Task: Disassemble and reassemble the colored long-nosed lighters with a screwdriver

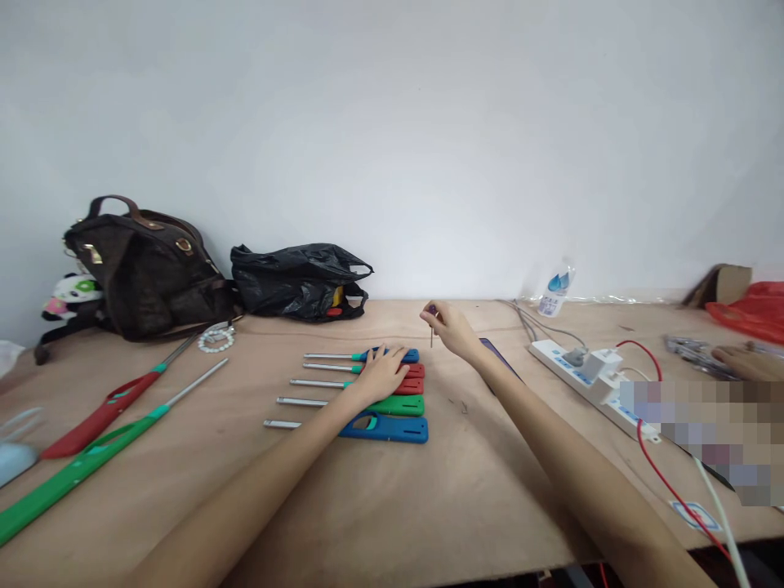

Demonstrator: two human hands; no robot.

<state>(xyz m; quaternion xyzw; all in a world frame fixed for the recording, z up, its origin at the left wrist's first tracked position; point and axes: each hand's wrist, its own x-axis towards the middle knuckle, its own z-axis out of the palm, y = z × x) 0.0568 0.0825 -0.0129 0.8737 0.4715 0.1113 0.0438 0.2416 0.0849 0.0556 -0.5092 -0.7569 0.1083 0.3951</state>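
Several long-nosed lighters lie side by side in a column at mid-table, metal tubes pointing left. A blue one (pixel 398 429) is nearest, then a green one (pixel 401 405), two red ones and another blue one (pixel 412 356) farthest away. My left hand (pixel 383 374) rests with spread fingers on the far lighters. Right of and beyond them, my right hand (pixel 442 322) is closed around the dark handle of a small screwdriver (pixel 431 336), its thin shaft pointing down. Tiny metal pieces (pixel 464 407) lie right of the lighters.
At left are a red lighter (pixel 101 416), a green lighter (pixel 79 469), a bracelet (pixel 216 338) and a dark bag (pixel 153 278). A black plastic bag (pixel 300 282) stands behind. To the right are a phone (pixel 499 358), a power strip (pixel 588 390), cables, a bottle (pixel 556 290) and another person's hand (pixel 750 359).
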